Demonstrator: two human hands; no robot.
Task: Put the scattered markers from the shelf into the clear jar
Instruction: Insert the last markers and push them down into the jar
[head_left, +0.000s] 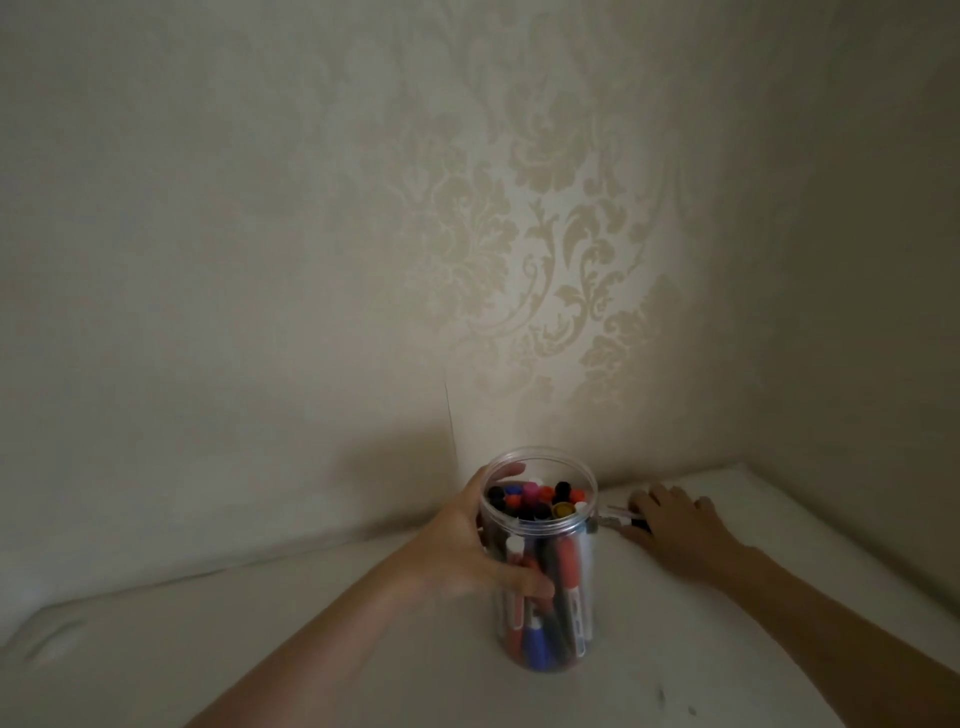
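A clear jar (540, 561) stands upright on the white shelf (260, 623), packed with several markers with black, red, pink, blue and yellow caps. My left hand (467, 540) grips the jar's left side, fingers behind the rim and thumb across the front. To the jar's right, near the back wall, my right hand (670, 525) lies over a marker (615, 517) on the shelf; its pale barrel sticks out toward the jar. Whether the fingers hold the marker or only rest on it is hidden.
Patterned wallpaper walls close the shelf at the back and on the right, forming a corner (748, 462) just beyond my right hand. The white shelf surface spreads to the left and toward me. The light is dim.
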